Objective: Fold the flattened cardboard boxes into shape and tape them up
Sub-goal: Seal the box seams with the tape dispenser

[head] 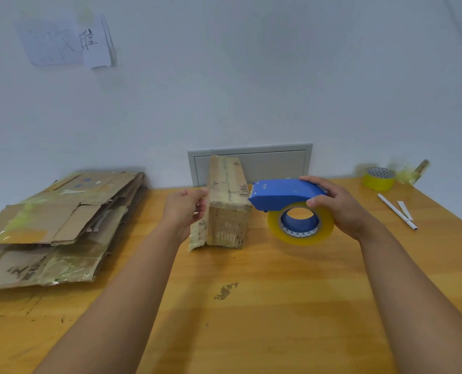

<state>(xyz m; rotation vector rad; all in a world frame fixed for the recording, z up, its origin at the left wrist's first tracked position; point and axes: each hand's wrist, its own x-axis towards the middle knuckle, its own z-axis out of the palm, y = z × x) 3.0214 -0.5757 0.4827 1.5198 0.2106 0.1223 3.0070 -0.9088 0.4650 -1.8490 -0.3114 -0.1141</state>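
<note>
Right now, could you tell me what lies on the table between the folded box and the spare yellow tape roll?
In the head view, the right hand holds the blue tape dispenser between the folded box and the spare roll; beyond it is bare table.

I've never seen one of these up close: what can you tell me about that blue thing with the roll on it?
It is a blue plastic tape dispenser carrying a roll of clear yellowish tape underneath. The right hand grips it from behind, holding it above the wooden table. Its front edge meets the top right edge of the folded cardboard box.
</note>
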